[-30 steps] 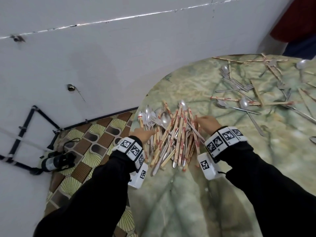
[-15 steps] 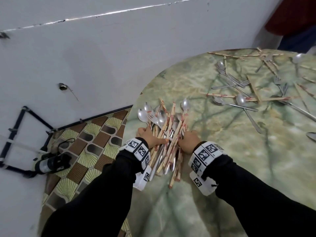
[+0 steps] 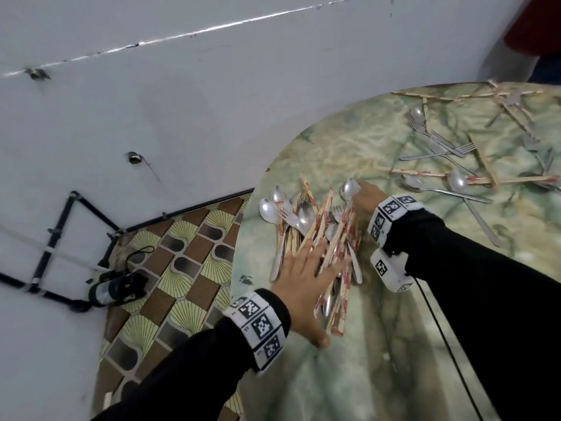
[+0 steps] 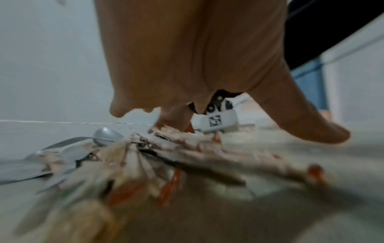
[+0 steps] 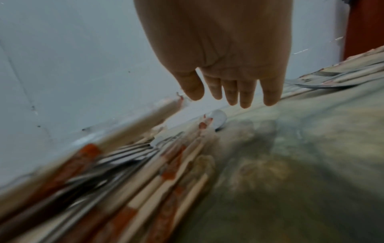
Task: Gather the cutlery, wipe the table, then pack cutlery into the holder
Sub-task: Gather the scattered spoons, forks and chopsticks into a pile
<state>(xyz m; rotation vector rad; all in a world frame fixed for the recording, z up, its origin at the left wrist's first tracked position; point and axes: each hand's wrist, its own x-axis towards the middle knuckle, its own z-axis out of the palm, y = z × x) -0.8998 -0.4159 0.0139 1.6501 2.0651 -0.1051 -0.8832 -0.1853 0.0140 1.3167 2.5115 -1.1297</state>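
Flanking the cutlery pile [image 3: 315,238], left hand [image 3: 303,281] and right hand [image 3: 365,197] show wide, empty grips.

head cam looks down on table [image 3: 349,375]; wrist cams low, close along fingers; all share cutlery pile [image 3: 318,238].

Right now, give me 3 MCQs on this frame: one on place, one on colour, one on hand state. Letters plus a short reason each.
1. Where does the gathered cutlery pile lie?
A. near the table's edge by the wall
B. on the tiled floor
C. in a holder

2. What colour are the marks on the chopsticks?
A. blue
B. red
C. black

3. How is the left hand?
A. fisted around one fork
B. off the table
C. open, fingers spread flat on the pile

Answers:
1 A, the head view shows the pile beside the rounded rim near the wall.
2 B, red bands show in every view.
3 C, straight fingers lie across the chopsticks.
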